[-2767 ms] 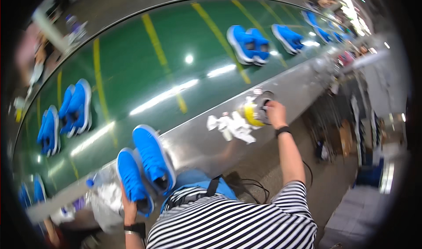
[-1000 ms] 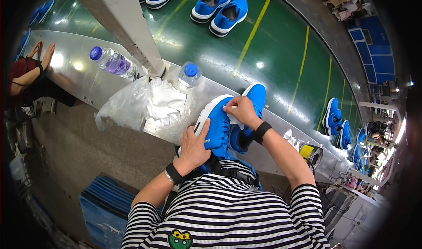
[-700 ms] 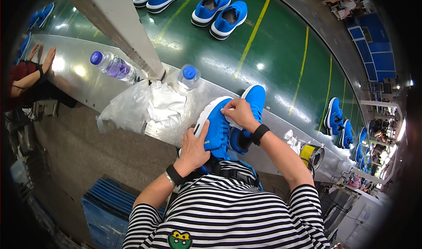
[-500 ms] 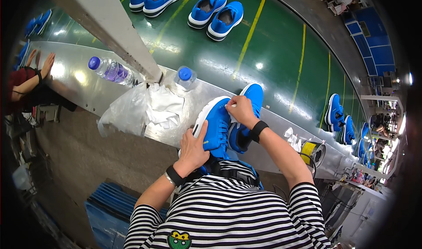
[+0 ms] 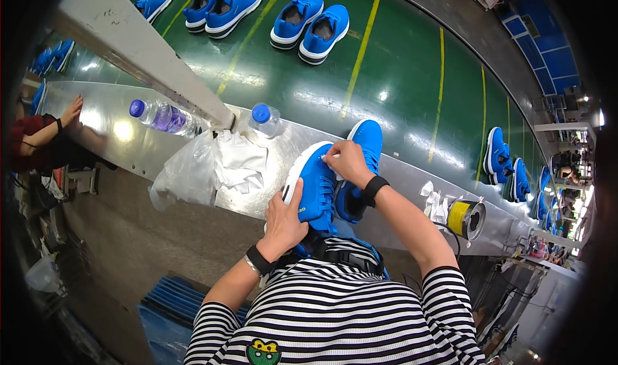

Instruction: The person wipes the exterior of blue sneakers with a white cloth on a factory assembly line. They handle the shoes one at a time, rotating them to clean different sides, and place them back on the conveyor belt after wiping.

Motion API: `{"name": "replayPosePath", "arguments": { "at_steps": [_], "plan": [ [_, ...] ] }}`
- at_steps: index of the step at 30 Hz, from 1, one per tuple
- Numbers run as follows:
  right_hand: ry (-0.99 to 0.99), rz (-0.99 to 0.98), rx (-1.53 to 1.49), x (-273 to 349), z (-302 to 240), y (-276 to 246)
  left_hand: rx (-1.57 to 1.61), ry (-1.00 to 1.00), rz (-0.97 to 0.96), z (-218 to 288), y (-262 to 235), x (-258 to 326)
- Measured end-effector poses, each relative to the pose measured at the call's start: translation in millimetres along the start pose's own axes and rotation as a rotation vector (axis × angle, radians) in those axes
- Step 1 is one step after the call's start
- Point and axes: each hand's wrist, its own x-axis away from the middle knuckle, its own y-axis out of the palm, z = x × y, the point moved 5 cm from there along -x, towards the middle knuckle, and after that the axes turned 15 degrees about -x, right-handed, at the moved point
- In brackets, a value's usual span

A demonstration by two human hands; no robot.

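A blue sneaker (image 5: 315, 183) with a white sole lies on the metal ledge, its toe pointing away from me. My left hand (image 5: 284, 220) grips it along its left side, thumb up by the laces. My right hand (image 5: 347, 163) is closed in a pinch at the sneaker's toe. A small white scrap shows at its fingertips, mostly hidden. Beside it, partly under my right hand and wrist, rests a second blue sneaker (image 5: 369, 136), its toe reaching over the green conveyor belt.
On the ledge are a white cloth (image 5: 241, 162), a plastic bag (image 5: 185, 172), two bottles (image 5: 262, 120) (image 5: 168, 117), and a yellow-labelled can (image 5: 458, 218). A metal post (image 5: 148, 56) rises at left. Sneaker pairs (image 5: 311, 27) stand on the green belt (image 5: 405, 75). Another person's hand (image 5: 72, 111) is far left.
My right hand's fingertips have shifted slightly left and up across the sneaker's toe. My left hand keeps its hold. The view has tilted a little, and the other person's hands have moved.
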Motion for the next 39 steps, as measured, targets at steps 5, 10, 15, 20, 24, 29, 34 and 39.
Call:
{"name": "replayPosePath", "arguments": {
  "at_steps": [5,10,15,20,24,29,34,39],
  "plan": [
    [-0.137,0.140,0.113,15.1,-8.3,11.6,-0.022,-0.011,-0.003,0.6,1.5,0.0],
    [-0.275,0.149,0.162,34.2,-18.3,20.4,-0.047,-0.034,-0.028,8.3,-0.2,0.6],
    [-0.227,0.035,-0.004,31.2,-13.3,15.0,-0.049,-0.032,-0.022,8.2,1.0,1.4],
    [0.018,0.174,-0.183,31.0,-4.0,-6.4,-0.050,0.007,-0.023,9.9,-0.4,2.3],
    [-0.047,0.275,-0.079,27.1,7.3,-1.2,-0.046,-0.002,-0.021,9.7,1.4,4.3],
    [-0.091,0.258,0.018,29.6,7.6,10.9,-0.071,-0.008,-0.034,12.0,1.5,2.4],
    [-0.247,0.230,-0.042,31.8,7.7,20.7,-0.044,-0.008,-0.055,7.2,9.4,-1.2],
    [-0.099,-0.133,-0.410,56.9,-25.3,10.9,-0.128,0.043,0.013,7.8,3.4,-1.6]
  ]
}}
